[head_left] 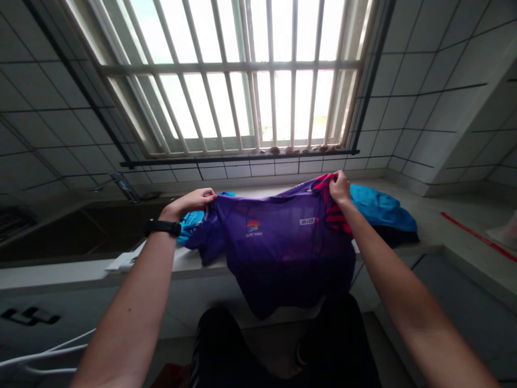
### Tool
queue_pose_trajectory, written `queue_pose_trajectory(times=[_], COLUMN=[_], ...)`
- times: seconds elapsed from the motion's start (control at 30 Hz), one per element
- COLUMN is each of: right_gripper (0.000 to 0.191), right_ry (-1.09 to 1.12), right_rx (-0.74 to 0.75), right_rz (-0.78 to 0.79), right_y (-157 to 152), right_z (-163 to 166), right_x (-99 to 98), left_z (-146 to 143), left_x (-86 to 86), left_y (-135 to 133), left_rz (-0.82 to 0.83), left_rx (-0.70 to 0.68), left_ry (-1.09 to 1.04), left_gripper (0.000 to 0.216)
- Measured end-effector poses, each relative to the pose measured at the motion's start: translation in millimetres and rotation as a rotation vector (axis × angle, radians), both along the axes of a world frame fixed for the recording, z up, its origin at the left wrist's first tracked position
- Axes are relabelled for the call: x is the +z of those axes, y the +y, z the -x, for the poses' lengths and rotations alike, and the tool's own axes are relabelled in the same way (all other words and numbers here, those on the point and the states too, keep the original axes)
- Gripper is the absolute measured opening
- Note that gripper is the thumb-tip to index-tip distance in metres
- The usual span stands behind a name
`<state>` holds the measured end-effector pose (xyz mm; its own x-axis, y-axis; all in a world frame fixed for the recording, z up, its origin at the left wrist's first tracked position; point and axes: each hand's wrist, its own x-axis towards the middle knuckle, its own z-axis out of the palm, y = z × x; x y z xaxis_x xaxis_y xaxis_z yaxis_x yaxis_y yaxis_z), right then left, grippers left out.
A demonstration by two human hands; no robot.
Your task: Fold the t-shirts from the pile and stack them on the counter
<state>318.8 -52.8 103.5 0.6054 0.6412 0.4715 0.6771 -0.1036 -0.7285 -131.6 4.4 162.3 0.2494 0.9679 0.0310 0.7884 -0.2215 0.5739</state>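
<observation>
A purple T-shirt (274, 242) with a small colourful logo and red-striped sleeve hangs stretched between my two hands, its lower part draped past the counter's front edge. My left hand (191, 202), with a black watch on the wrist, pinches the shirt at the left shoulder. At the opposite shoulder my right hand (340, 187) grips the cloth near the red and purple sleeve. Behind my right hand lies a heap of bright blue cloth (382, 210) with dark cloth under it. More blue cloth (190, 225) shows beside my left wrist, partly covered by the shirt.
A dark sink (89, 229) with a faucet (125, 187) is on the left. A barred window (250, 67) fills the wall ahead. A red strip (479, 235) lies on the right counter (456, 229). White hangers or wire rods (48, 355) show at lower left.
</observation>
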Motion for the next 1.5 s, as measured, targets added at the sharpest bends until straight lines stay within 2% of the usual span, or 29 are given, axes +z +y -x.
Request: queue_pose_trajectory(times=[0.1,0.17,0.23,0.3,0.37,0.47,0.5,0.57,0.63,0.73,0.8,0.87,0.97,1.07,1.1,1.13,1.2,1.27,1.37,1.43,1.5], right_gripper=[0.018,0.015,0.014,0.026,0.043,0.064,0.065,0.062,0.056,0.05,0.052,0.054,0.05,0.048,0.047,0.043,0.024,0.007,0.015,0.019,0.024], right_ry=[-0.089,-0.134,-0.169,-0.194,-0.227,-0.314,-0.35,-0.405,-0.42,-0.392,-0.384,-0.376,-0.354,-0.257,-0.211,-0.163,-0.093,-0.089,-0.081,0.009,0.099], right_rx=[-0.044,0.002,0.059,0.074,0.149,0.358,0.391,0.408,0.447,0.535,0.553,0.507,0.307,0.03,-0.017,-0.021,0.068,0.13,0.119,0.182,0.244], right_rz=[-0.082,0.034,0.182,0.229,0.256,0.43,0.482,0.539,0.581,0.644,0.651,0.66,0.676,0.702,0.723,0.747,0.747,0.618,0.348,0.298,0.314], right_y=[0.4,4.2,8.9,12.0,11.7,6.1,4.1,1.5,1.9,5.8,6.6,2.1,-16.6,-42.9,-50.8,-57.4,-65.7,-67.6,-64.0,-61.2,-59.4], right_z=[3.9,5.1,8.0,14.3,24.3,44.1,51.0,64.1,74.5,82.6,81.3,73.0,47.1,12.8,2.4,-6.3,-17.1,-19.4,-15.0,-13.4,-15.2], right_x=[7.0,7.5,1.3,-12.1,-30.7,-59.7,-67.8,-79.9,-86.9,-91.6,-92.5,-91.7,-87.5,-83.0,-82.2,-81.6,-80.8,-79.0,-73.3,-69.3,-66.8], left_z=[-11.3,-14.8,-17.5,-22.7,-32.9,-57.3,-66.5,-83.5,-96.0,-103.4,-102.6,-100.1,-97.8,-98.1,-98.4,-98.6,-98.5,-97.9,-96.6,-96.0,-95.8], left_x=[2.6,4.7,2.6,-6.5,-22.9,-56.8,-68.9,-92.3,-112.9,-137.5,-149.7,-158.3,-164.5,-165.0,-164.7,-164.6,-164.8,-165.8,-167.6,-168.2,-168.1], left_y=[4.8,7.8,9.9,10.2,7.6,-1.8,-5.8,-13.2,-18.1,-18.8,-16.6,-14.4,-12.6,-12.1,-11.8,-11.5,-10.4,-9.0,-7.5,-7.3,-7.6], left_rz=[-0.336,-0.498,-0.589,-0.636,-0.63,-0.57,-0.526,-0.372,-0.261,-0.218,-0.262,-0.303,-0.293,-0.274,-0.272,-0.273,-0.28,-0.291,-0.306,-0.315,-0.319], left_rx=[0.215,0.301,0.364,0.387,0.35,0.227,0.145,-0.112,-0.269,-0.276,-0.204,-0.121,-0.042,-0.028,-0.027,-0.024,-0.018,-0.015,-0.011,-0.011,-0.013], left_ry=[0.058,0.065,0.114,0.253,0.394,0.477,0.493,0.533,0.557,0.599,0.598,0.569,0.528,0.519,0.519,0.519,0.518,0.513,0.485,0.46,0.438], left_gripper=[0.018,0.017,0.026,0.034,0.039,0.05,0.051,0.05,0.05,0.051,0.051,0.052,0.055,0.058,0.059,0.059,0.059,0.059,0.057,0.056,0.055])
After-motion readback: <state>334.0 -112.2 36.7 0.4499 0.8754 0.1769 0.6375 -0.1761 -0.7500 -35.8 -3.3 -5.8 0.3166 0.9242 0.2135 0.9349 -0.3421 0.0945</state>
